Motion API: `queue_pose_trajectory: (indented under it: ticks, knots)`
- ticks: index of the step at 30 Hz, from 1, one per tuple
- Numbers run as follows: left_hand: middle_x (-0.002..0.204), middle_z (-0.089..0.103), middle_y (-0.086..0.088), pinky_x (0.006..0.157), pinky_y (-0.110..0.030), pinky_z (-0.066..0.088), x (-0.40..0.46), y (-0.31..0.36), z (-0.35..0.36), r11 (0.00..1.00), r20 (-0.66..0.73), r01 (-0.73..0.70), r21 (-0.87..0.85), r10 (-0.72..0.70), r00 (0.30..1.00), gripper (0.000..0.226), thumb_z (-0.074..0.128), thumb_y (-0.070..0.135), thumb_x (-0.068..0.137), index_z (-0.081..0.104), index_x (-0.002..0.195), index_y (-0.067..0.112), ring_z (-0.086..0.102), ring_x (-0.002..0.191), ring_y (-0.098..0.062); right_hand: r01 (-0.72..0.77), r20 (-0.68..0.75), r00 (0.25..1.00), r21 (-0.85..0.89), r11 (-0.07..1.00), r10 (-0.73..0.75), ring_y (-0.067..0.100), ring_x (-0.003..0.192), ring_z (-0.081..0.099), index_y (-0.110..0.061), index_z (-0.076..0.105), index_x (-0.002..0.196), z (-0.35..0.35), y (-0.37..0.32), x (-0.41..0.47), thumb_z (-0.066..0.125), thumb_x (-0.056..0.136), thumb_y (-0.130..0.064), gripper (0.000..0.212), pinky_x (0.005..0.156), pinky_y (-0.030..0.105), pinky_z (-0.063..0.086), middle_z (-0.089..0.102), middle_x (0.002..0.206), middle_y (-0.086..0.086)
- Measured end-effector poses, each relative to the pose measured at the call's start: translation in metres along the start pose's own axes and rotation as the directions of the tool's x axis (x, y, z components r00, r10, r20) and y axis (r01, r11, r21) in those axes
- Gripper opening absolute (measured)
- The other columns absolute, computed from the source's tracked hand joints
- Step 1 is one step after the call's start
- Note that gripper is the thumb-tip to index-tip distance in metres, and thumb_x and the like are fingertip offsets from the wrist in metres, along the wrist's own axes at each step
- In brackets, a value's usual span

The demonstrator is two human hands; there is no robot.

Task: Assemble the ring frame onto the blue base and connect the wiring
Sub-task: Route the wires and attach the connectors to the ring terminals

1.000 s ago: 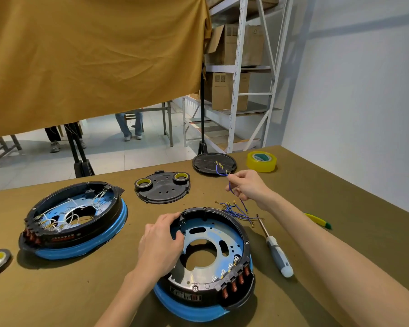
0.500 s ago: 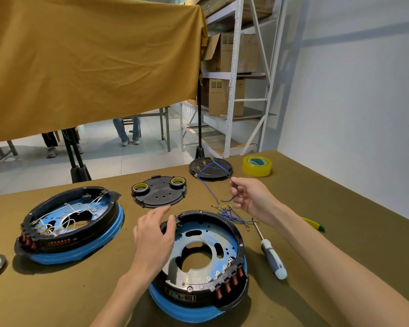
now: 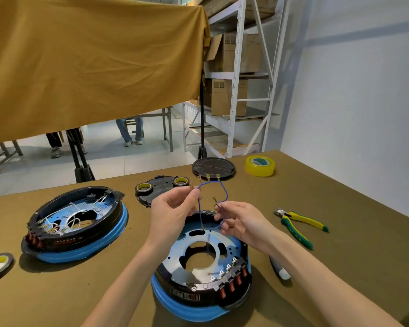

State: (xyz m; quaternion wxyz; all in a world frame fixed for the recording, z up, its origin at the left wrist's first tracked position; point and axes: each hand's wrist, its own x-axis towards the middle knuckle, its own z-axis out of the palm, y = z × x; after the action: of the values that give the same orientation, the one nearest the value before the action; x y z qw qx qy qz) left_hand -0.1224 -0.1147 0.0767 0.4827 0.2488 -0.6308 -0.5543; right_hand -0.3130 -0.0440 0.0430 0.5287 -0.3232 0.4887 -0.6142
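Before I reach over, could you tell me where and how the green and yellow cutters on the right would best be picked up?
Grip the cutters around both yellow and green handles, coming from above and from the near right. They lie flat on the table, handles trailing toward the near right, metal jaws pointing away to the far left. The handles are the longer, padded part.

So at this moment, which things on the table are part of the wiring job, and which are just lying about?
In use:
- blue wire, pinched by left hand and right hand
- ring frame on the blue base

Lying about:
- second wired unit
- pliers
- yellow tape roll
- two black covers
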Motion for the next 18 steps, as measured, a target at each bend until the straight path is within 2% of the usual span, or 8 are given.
queue_pose_trajectory:
  ticks: [2,4,7,10,12,15,18]
  knots:
    - [0.081,0.076,-0.009,0.061,-0.017,0.052,-0.005,-0.001,-0.004,0.999,0.009,-0.035,0.012,0.035,0.999,0.013,0.073,0.023,0.091,0.080,0.096,0.014,0.061,0.062,-0.007,0.048,-0.088,0.995,-0.087,0.995,-0.056,0.022,0.064,0.065,-0.003,0.071,0.106,0.007,-0.002,-0.004,0.055,0.106,-0.019,0.022,0.059,0.030,0.057,0.072,0.095,0.015]
    - [0.080,0.075,-0.012,0.061,-0.018,0.052,-0.010,-0.003,-0.008,0.997,0.013,-0.073,0.017,0.073,0.997,0.014,0.074,0.025,0.087,0.081,0.094,0.014,0.062,0.062,-0.009,0.133,-0.169,0.970,-0.223,0.966,-0.173,0.019,0.069,0.068,-0.007,0.071,0.109,0.012,-0.007,-0.009,0.054,0.106,-0.020,0.022,0.059,0.028,0.056,0.071,0.102,0.014]
    - [0.079,0.075,-0.009,0.057,-0.025,0.052,-0.017,-0.008,-0.012,0.990,0.039,-0.134,0.045,0.132,0.990,0.009,0.076,0.018,0.088,0.083,0.093,0.021,0.062,0.065,-0.013,0.277,-0.080,0.946,-0.314,0.908,-0.316,0.017,0.074,0.067,-0.012,0.071,0.113,0.021,-0.015,-0.023,0.057,0.104,-0.018,0.018,0.060,0.027,0.055,0.073,0.105,0.012]
    - [0.085,0.073,-0.007,0.059,-0.048,0.049,-0.024,-0.016,-0.014,0.976,0.068,-0.207,0.062,0.203,0.977,0.013,0.076,0.018,0.086,0.083,0.090,0.028,0.061,0.067,-0.026,0.384,0.024,0.914,-0.369,0.846,-0.404,0.020,0.072,0.068,-0.010,0.069,0.109,0.032,-0.015,-0.033,0.061,0.101,-0.012,0.011,0.063,0.031,0.058,0.075,0.101,0.015]
    - [0.090,0.073,-0.004,0.061,-0.055,0.051,-0.029,-0.020,-0.017,0.967,0.073,-0.240,0.087,0.234,0.969,0.013,0.077,0.022,0.085,0.083,0.093,0.031,0.064,0.072,-0.031,0.420,0.022,0.896,-0.365,0.831,-0.443,0.023,0.073,0.070,-0.008,0.068,0.106,0.037,-0.011,-0.035,0.061,0.101,-0.009,0.009,0.067,0.035,0.059,0.076,0.098,0.016]
    - [0.094,0.074,0.001,0.065,-0.049,0.056,-0.036,-0.027,-0.022,0.933,0.088,-0.315,0.175,0.304,0.949,0.013,0.077,0.026,0.085,0.083,0.096,0.027,0.069,0.080,-0.025,0.418,0.004,0.893,-0.376,0.827,-0.450,0.020,0.087,0.073,-0.007,0.071,0.112,0.036,-0.005,-0.035,0.061,0.101,-0.009,0.015,0.076,0.033,0.061,0.076,0.098,0.008]
    - [0.093,0.072,0.007,0.063,-0.036,0.056,-0.041,-0.034,-0.028,0.889,0.129,-0.375,0.264,0.353,0.927,0.016,0.076,0.023,0.085,0.082,0.100,0.021,0.069,0.081,-0.022,0.359,-0.077,0.874,-0.564,0.744,-0.480,0.010,0.100,0.070,-0.018,0.069,0.118,0.029,0.003,-0.033,0.063,0.101,-0.013,0.019,0.083,0.025,0.058,0.071,0.116,-0.001]
